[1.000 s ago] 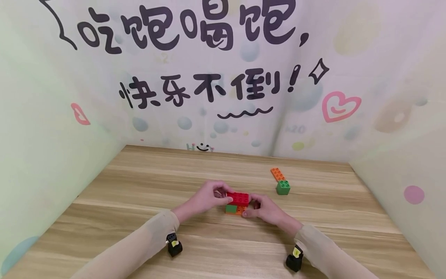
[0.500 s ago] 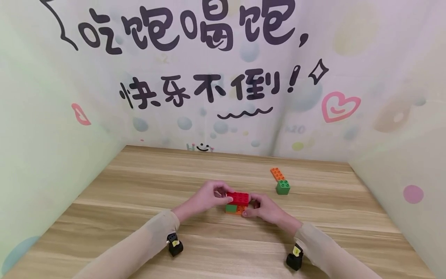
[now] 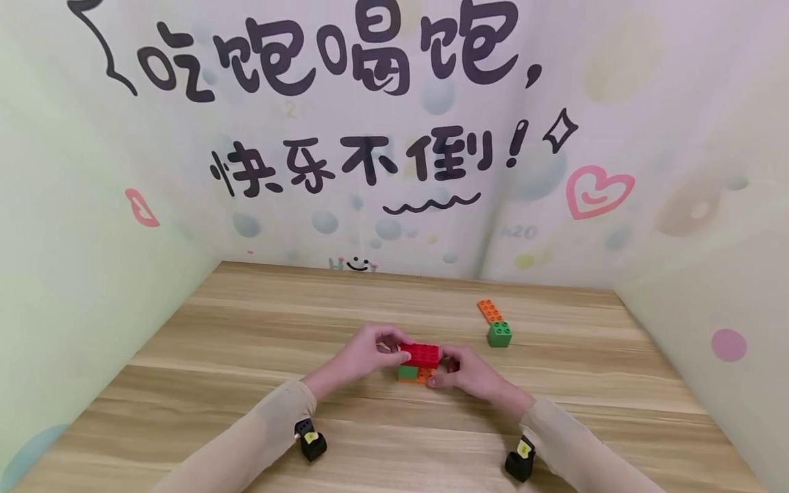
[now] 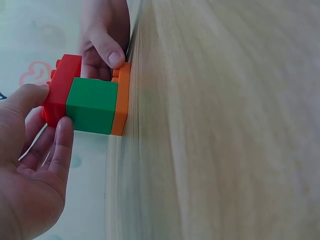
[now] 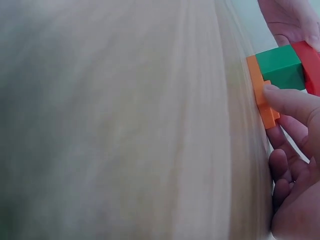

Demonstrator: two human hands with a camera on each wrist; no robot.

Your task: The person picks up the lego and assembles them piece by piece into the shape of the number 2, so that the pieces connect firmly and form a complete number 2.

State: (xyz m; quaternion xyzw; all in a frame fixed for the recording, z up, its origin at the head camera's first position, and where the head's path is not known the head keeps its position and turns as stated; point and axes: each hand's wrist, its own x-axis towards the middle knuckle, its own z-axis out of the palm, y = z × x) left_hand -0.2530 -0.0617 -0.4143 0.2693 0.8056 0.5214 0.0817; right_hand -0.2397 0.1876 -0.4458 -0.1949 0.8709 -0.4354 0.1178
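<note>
In the head view, my left hand [image 3: 365,354] pinches the left end of a red studded building brick [image 3: 422,355]. The red brick lies across the top of a green brick [image 4: 92,105], which sits on one end of a thin orange plate brick [image 4: 122,102]. My right hand [image 3: 470,372] grips the other end of the orange plate, its thumb [image 5: 287,101] over the studs there. A gap shows under the red brick's right half, beside the green one. The orange plate lies low at the table surface.
Farther back on the right, a second green brick [image 3: 499,334] stands at the near end of another orange plate brick [image 3: 490,310]. The wooden table [image 3: 265,308] is bounded by printed cloth walls [image 3: 382,239] at the back and sides.
The head view has tilted a little, so everything sits slightly lower in it. Both hands and the stacked bricks keep the same places relative to each other.
</note>
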